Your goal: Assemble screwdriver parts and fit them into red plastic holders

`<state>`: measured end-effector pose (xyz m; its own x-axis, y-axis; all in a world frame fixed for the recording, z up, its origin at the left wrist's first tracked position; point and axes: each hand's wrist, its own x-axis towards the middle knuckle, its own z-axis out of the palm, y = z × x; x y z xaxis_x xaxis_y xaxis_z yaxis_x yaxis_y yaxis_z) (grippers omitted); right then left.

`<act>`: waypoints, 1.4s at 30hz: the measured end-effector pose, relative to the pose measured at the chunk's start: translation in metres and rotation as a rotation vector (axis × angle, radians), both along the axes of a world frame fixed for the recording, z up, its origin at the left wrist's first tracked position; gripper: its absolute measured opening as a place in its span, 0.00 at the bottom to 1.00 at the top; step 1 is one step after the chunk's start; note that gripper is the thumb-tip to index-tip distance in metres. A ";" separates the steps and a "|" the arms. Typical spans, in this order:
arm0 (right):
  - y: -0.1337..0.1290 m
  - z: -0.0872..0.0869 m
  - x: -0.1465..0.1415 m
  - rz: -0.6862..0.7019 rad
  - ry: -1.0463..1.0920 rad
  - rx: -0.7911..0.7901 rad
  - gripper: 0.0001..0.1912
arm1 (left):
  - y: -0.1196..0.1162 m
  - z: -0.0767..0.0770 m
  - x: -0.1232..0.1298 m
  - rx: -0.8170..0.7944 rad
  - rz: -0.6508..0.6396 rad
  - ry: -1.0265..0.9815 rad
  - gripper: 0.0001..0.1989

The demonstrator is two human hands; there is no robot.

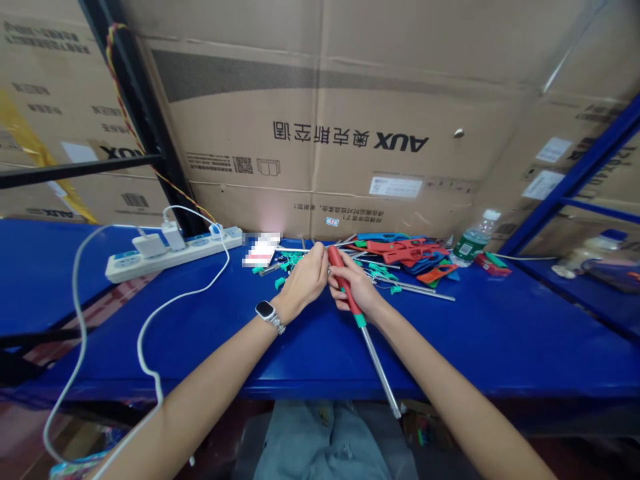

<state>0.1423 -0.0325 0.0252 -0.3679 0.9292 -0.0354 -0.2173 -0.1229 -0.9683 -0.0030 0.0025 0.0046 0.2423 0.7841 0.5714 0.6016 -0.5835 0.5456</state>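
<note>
My right hand (356, 285) is wrapped round the red handle of a long-nosed lighter (350, 297). A green collar joins the handle to its metal tube, which slants down towards me past the table's front edge. My left hand (306, 272), with a watch on the wrist, is closed at the handle's upper end; its fingertips are turned away, so whatever they pinch is hidden. Behind both hands lie metal tubes (425, 288) with green plastic ends. To their right is a pile of red, blue and orange plastic handle pieces (407, 251).
A white power strip (195, 248) with plugs and trailing cables lies on the left of the blue table (480, 340). A water bottle (475, 240) and a small red box (493, 265) stand at the right. Large cartons (230, 120) wall off the back, with shelf posts on either side.
</note>
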 end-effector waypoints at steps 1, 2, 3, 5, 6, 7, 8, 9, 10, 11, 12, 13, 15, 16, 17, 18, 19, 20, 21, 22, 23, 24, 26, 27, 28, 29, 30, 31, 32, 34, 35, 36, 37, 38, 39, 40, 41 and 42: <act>0.000 0.000 0.000 0.011 0.005 0.000 0.40 | 0.001 0.000 -0.001 0.004 -0.013 0.010 0.10; -0.001 0.000 0.000 0.024 0.005 0.001 0.40 | 0.002 0.000 -0.002 0.008 -0.025 0.013 0.10; -0.002 0.000 0.000 0.037 0.003 0.002 0.39 | 0.003 0.001 -0.003 0.013 -0.034 0.013 0.10; -0.003 0.000 -0.001 0.058 -0.001 0.007 0.38 | 0.006 0.001 -0.006 0.030 -0.047 -0.003 0.11; -0.004 0.001 -0.001 0.063 -0.001 0.008 0.38 | 0.006 0.001 -0.007 0.039 -0.053 -0.022 0.12; -0.004 0.001 -0.001 0.062 -0.003 0.011 0.38 | 0.007 0.001 -0.007 0.043 -0.059 -0.048 0.12; -0.004 0.001 -0.001 0.059 -0.005 0.013 0.39 | 0.008 0.001 -0.007 0.040 -0.063 -0.081 0.12; -0.004 0.002 -0.001 0.054 -0.009 0.015 0.39 | 0.008 0.001 -0.006 0.029 -0.060 -0.120 0.13; -0.003 0.002 -0.001 0.049 -0.014 0.017 0.40 | 0.009 0.000 -0.005 0.013 -0.051 -0.164 0.14; -0.003 0.002 -0.001 0.043 -0.018 0.022 0.40 | 0.009 0.000 -0.003 -0.008 -0.039 -0.212 0.14; -0.002 0.002 -0.001 0.038 -0.023 0.027 0.41 | 0.009 -0.001 -0.001 -0.033 -0.029 -0.259 0.15; -0.001 0.002 -0.001 0.033 -0.028 0.031 0.41 | 0.008 -0.001 0.000 -0.058 -0.024 -0.304 0.15; -0.001 0.001 -0.001 0.024 -0.040 0.035 0.41 | 0.007 -0.001 0.002 -0.107 -0.022 -0.356 0.16; -0.001 0.002 -0.002 0.021 -0.045 0.033 0.41 | 0.006 0.000 0.002 -0.119 -0.016 -0.349 0.16; -0.002 0.002 -0.002 0.021 -0.048 0.029 0.41 | 0.005 0.001 0.002 -0.116 -0.005 -0.319 0.16; -0.002 0.002 -0.002 0.022 -0.047 0.024 0.40 | 0.004 0.003 0.001 -0.099 0.011 -0.273 0.16; -0.003 0.002 -0.002 0.025 -0.044 0.020 0.39 | 0.002 0.004 -0.001 -0.072 0.028 -0.216 0.15; -0.003 0.003 -0.003 0.027 -0.039 0.019 0.39 | 0.000 0.006 -0.002 -0.043 0.042 -0.157 0.13; -0.004 0.003 -0.002 0.027 -0.033 0.019 0.38 | -0.001 0.007 -0.003 -0.018 0.047 -0.104 0.11; -0.004 0.003 -0.002 0.026 -0.029 0.020 0.37 | -0.003 0.009 -0.003 -0.003 0.046 -0.062 0.10; -0.004 0.003 -0.002 0.025 -0.027 0.021 0.36 | -0.004 0.010 -0.003 0.003 0.042 -0.029 0.09; -0.004 0.002 -0.002 0.024 -0.025 0.021 0.36 | -0.004 0.010 -0.003 0.002 0.038 -0.004 0.09; -0.003 0.001 -0.002 0.029 -0.023 0.020 0.35 | -0.004 0.010 -0.001 -0.009 0.036 0.012 0.10; -0.003 0.001 -0.002 0.035 -0.023 0.021 0.36 | -0.003 0.009 -0.001 -0.014 0.037 0.001 0.11; -0.003 0.001 -0.002 0.041 -0.024 0.022 0.37 | -0.001 0.009 0.000 -0.014 0.037 -0.020 0.12; -0.003 0.001 -0.002 0.044 -0.025 0.024 0.38 | 0.000 0.008 0.000 -0.009 0.037 -0.050 0.12; -0.003 0.001 -0.001 0.041 -0.027 0.025 0.39 | 0.002 0.007 -0.001 -0.001 0.039 -0.086 0.13; -0.003 0.001 -0.001 0.032 -0.028 0.024 0.40 | 0.003 0.006 -0.002 0.008 0.044 -0.125 0.14; -0.002 0.002 0.000 0.017 -0.028 0.025 0.40 | 0.005 0.006 -0.003 0.013 0.051 -0.161 0.15; 0.000 0.003 0.002 -0.023 -0.020 0.029 0.38 | 0.007 0.004 -0.008 0.009 0.049 -0.197 0.17; 0.002 0.003 0.003 -0.041 -0.014 0.032 0.38 | 0.009 0.004 -0.012 0.002 0.027 -0.184 0.18; 0.004 0.003 0.005 -0.056 -0.010 0.033 0.37 | 0.010 0.003 -0.016 -0.003 -0.009 -0.153 0.19; 0.005 0.004 0.007 -0.069 -0.005 0.032 0.36 | 0.012 0.002 -0.020 -0.005 -0.057 -0.106 0.18; 0.007 0.004 0.009 -0.079 -0.003 0.030 0.35 | 0.014 0.001 -0.025 -0.006 -0.107 -0.056 0.17; 0.008 0.003 0.010 -0.086 -0.005 0.026 0.34 | 0.016 -0.001 -0.030 -0.013 -0.150 -0.017 0.15; 0.009 0.003 0.012 -0.093 -0.009 0.023 0.33 | 0.018 -0.002 -0.034 -0.032 -0.188 0.015 0.14; 0.010 0.003 0.013 -0.100 -0.015 0.021 0.32 | 0.019 -0.004 -0.038 -0.062 -0.219 0.041 0.12; 0.010 0.003 0.014 -0.107 -0.021 0.020 0.32 | 0.021 -0.005 -0.041 -0.097 -0.243 0.062 0.11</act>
